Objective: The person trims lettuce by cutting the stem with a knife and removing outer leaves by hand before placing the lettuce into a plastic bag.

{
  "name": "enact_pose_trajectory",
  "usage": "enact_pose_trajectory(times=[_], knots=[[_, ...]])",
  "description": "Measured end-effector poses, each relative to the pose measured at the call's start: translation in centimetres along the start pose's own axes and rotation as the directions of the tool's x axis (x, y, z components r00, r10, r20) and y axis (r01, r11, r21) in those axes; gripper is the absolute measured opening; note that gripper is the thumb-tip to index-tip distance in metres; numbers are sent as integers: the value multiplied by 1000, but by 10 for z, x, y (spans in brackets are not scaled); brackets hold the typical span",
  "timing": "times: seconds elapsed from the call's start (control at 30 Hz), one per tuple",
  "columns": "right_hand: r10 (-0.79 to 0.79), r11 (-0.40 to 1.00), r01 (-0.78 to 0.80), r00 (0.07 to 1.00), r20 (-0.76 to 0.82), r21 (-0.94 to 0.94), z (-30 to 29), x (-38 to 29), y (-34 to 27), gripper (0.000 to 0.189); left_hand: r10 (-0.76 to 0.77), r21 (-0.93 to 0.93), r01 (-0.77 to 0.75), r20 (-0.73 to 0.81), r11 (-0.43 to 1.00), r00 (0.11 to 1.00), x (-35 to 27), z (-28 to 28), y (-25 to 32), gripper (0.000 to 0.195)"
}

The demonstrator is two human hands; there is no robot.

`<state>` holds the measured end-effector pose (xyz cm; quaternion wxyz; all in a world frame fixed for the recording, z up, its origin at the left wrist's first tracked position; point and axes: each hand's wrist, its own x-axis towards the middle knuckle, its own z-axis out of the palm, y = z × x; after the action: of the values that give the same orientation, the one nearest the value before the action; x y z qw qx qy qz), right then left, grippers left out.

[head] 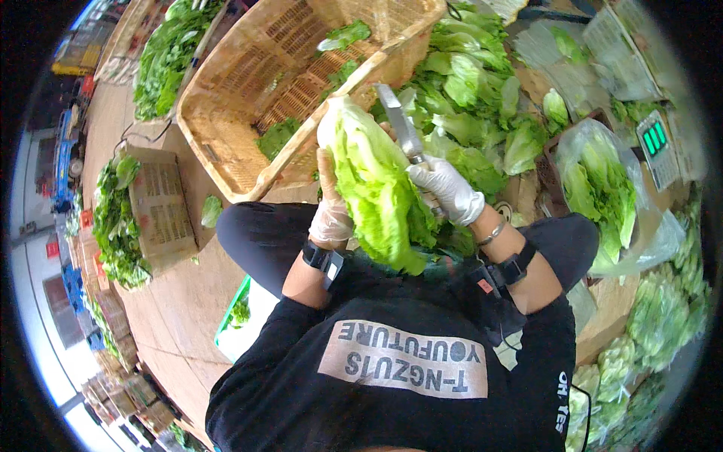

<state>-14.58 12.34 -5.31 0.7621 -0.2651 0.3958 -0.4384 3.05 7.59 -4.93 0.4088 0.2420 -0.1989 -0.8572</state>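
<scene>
My left hand, in a thin translucent glove, holds a head of leafy lettuce upright, its pale base at the top and its leaf tips pointing down to my lap. My right hand, in a white glove, grips the handle of a knife. The broad metal blade points up and to the left, beside the lettuce. Part of my left hand is hidden behind the head. A large tan plastic basket with a few loose leaves in it stands tilted just beyond. A pile of lettuce lies to its right.
At the right, a crate lined with a clear bag holds lettuce beside a digital scale. Bagged lettuce is stacked at the lower right. A crate of greens stands left, and a green-rimmed container is near my left elbow.
</scene>
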Motion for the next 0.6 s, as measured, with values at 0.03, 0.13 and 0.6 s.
enact_pose_trajectory(times=[0.03,0.13,0.6], knots=[[18,1000,-18,1000,-21,6,-3,0,4,34,-34,62,35,-13,997,999,-3,-7,-5,79],[-43,963,-12,980,-197,-268,-10,1,-2,30,-112,386,193,-223,902,968,28,-18,-5,72],[-328,940,251,848,-416,-230,-25,-31,-50,25,-187,-122,195,79,973,979,14,-27,-21,64]])
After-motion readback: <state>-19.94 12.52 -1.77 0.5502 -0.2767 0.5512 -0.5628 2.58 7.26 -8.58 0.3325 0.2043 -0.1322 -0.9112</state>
